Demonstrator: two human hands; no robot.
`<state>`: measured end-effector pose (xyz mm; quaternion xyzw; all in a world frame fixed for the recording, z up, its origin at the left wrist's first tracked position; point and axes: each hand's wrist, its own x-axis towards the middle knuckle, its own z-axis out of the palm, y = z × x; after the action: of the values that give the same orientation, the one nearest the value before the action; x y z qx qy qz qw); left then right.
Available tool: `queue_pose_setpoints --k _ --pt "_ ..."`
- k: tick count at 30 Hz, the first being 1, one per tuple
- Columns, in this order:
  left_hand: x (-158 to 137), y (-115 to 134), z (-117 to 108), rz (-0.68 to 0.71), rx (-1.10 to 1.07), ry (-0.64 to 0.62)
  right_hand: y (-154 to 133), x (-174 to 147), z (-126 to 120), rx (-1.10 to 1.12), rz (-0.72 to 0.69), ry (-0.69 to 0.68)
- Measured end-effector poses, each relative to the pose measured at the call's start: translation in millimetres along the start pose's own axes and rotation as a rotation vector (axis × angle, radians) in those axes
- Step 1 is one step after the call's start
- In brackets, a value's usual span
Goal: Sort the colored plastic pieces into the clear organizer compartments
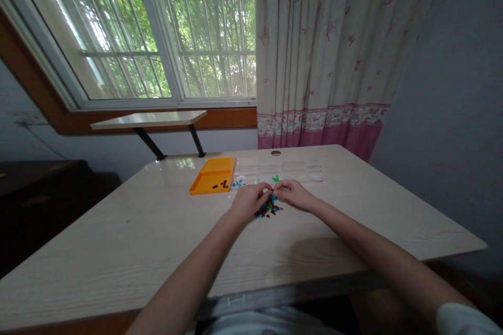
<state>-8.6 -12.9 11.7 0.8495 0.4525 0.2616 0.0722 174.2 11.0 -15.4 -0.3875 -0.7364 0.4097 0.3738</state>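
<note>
My left hand [247, 202] and my right hand [295, 195] meet over a pile of small pieces [269, 210] in dark brown, blue and green on the table. Both hands are closed in a pinch, fingertips nearly touching. Whatever lies between the fingers is too small to name. Just beyond them is a clear compartment box [291, 164], with blue pieces [239, 183] in its left compartment and green pieces [275, 178] in another. To the left lies an orange tray [216, 165] with several dark brown pieces [223, 184] in its near part.
A pale wood-grain table [165, 230] spreads under everything. At its back left stands a small raised shelf [157, 119] on black brackets. A dark round object [275, 153] lies by the back edge. Behind are a barred window and a flowered curtain [314, 63].
</note>
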Motion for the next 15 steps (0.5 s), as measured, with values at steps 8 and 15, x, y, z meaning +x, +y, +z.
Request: queue_pose_setpoints --k 8,15 --pt "0.5 -2.2 0.8 -0.036 -0.012 0.033 2.1 0.4 1.7 0.109 0.074 -0.027" --pt "0.7 -3.4 2.4 -0.014 -0.065 0.048 -2.4 -1.0 1.3 0.071 0.05 -0.029"
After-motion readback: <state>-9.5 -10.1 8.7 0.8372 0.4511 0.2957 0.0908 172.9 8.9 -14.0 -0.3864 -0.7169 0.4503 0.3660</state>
